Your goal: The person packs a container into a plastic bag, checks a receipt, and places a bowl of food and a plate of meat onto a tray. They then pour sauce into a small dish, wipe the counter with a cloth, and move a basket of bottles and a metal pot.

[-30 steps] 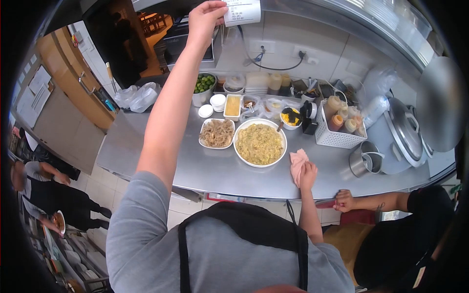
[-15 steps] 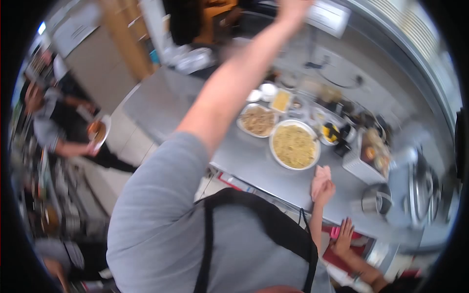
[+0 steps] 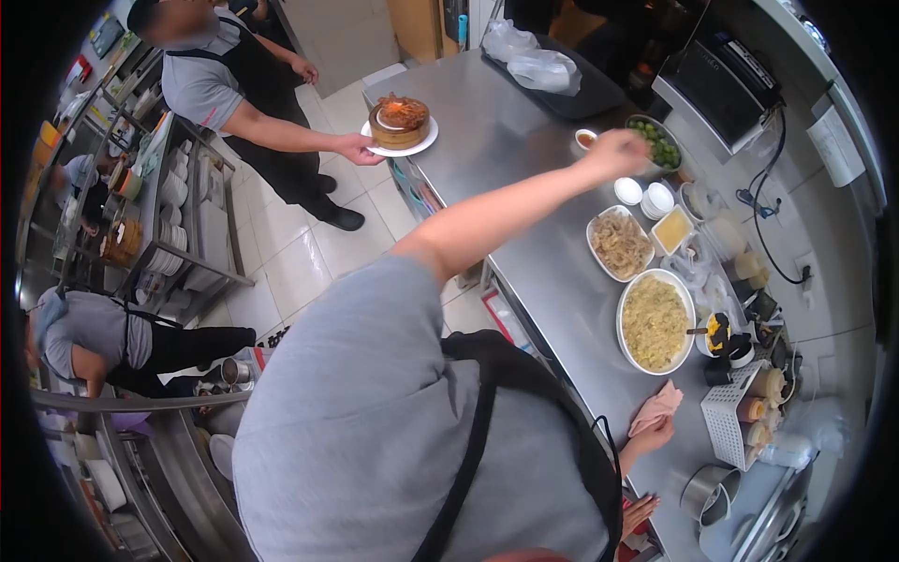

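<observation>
My left hand (image 3: pixel 618 155) reaches across the steel table to the edge of a bowl of small green citrus fruits (image 3: pixel 658 140). Its fingers are curled and slightly blurred, and what they pinch, if anything, is hidden. A small cup of brown sauce (image 3: pixel 585 139) stands beside this hand. Down at the near edge, my right hand (image 3: pixel 651 437) grips a pink cloth (image 3: pixel 657 406) resting on the table. Close to the cloth is a white oval dish of yellow fried rice (image 3: pixel 655 320). Beyond it sits a dish of shredded brownish food (image 3: pixel 620 242).
A co-worker's hand (image 3: pixel 358 149) holds a white plate (image 3: pixel 426 140) with a bamboo steamer (image 3: pixel 398 131) at the table's far left corner. Another person's hand (image 3: pixel 640 513) is below mine. A white basket of bottles (image 3: pixel 726 412) and a metal pot (image 3: pixel 702 492) line the right side.
My view has swung left and my left hand has come down to the green fruits. The co-worker's plate has reached the table corner. My right hand still holds the cloth.
</observation>
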Motion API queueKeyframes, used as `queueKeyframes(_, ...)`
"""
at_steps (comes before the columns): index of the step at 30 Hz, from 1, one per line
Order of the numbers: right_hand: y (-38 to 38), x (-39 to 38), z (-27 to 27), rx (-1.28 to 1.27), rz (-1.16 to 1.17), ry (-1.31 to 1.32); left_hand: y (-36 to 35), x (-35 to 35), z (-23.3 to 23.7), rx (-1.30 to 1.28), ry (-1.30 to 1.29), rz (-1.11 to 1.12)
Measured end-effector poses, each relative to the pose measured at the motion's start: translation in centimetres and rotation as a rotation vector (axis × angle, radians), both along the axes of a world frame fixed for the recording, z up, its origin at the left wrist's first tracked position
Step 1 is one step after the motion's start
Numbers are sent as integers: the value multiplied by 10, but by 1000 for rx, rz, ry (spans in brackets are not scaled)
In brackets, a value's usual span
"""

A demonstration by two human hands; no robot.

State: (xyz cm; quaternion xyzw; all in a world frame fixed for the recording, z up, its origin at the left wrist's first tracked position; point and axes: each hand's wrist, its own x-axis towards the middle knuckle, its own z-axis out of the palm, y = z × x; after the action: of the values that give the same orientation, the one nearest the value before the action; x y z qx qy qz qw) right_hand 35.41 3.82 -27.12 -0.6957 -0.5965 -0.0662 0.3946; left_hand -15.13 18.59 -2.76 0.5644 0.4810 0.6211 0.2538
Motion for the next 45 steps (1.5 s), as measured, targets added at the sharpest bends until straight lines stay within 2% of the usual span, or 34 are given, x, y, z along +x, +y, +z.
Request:
queueKeyframes(1, 0, 1, -1, -17, -15, -25, -23, -18, -23, -303, -143, -105)
queueKeyframes(3, 0, -2, -1, -38, -30, -51, -64, -49, -78, -501, -200, -39)
queueKeyframes(4, 0, -5, 3, -50, -33, -41, -78, -63, -109, -533, -238, 90)
queueKeyframes(6, 2, -9, 6, -59, -37, -34, -101, -102, -167, -601, -441, 169)
queueKeyframes(9, 2, -8, 6, -64, -34, 4, -132, -159, -222, -618, -651, 298)
queueKeyframes(11, 2, -8, 5, -63, -55, -17, -150, -173, -196, -623, -730, 535)
queueKeyframes(12, 2, -7, 4, -64, -56, -21, -156, -183, -195, -626, -733, 533)
queueKeyframes(14, 4, -5, 3, -79, -48, -65, -157, -210, -192, -493, -820, 697)
queueKeyframes(21, 3, -11, 5, -93, -69, -35, -140, -294, -216, -381, -1010, 907)
queueKeyframes(24, 1, -13, 8, -92, -94, -27, -123, -342, -246, -273, -1080, 1015)
queueKeyframes(25, 1, -11, 7, -128, -102, -22, -122, -353, -246, -266, -1100, 983)
queueKeyframes(27, 5, -7, 8, -164, -117, -14, -115, -364, -241, -331, -1021, 1010)
queueKeyframes(28, 8, -5, 13, -231, -126, 120, -113, -362, -229, -393, -942, 1041)
queueKeyframes(29, 9, -3, 18, -296, -132, 255, -107, -356, -217, -439, -847, 1167)
queueKeyframes(30, 8, -14, 32, -295, -140, 257, -105, -356, -213, -442, -844, 1160)
queueKeyframes(32, 10, -50, 63, -345, 113, 457, -101, -360, -211, -503, -732, 1188)
queueKeyframes(33, 11, -56, 58, -345, 104, 456, -102, -354, -204, -500, -732, 1217)
queueKeyframes(35, 13, -63, 41, -221, 179, -437, -102, -353, -208, -522, -739, 1179)
queueKeyframes(36, 10, -63, 49, -223, 179, -437, -103, -354, -208, -534, -745, 1150)
queueKeyframes(38, 4, -65, 70, -255, 330, -279, -105, -344, -203, -518, -770, 1158)
queueKeyframes(39, 1, -53, 65, -253, 334, -275, -108, -338, -197, -500, -795, 1163)
queueKeyframes(41, -18, -9, 53, -250, 112, -336, -117, -329, -191, -518, -788, 1152)
queueKeyframes(42, -24, 11, 42, -249, 114, -337, -121, -323, -191, -537, -783, 1140)
queueKeyframes(44, -34, 43, 22, -262, -301, -479, -138, -316, -196, -562, -736, 1129)
queueKeyframes(45, -34, 43, 14, -153, -350, -659, -148, -309, -198, -541, -738, 1081)
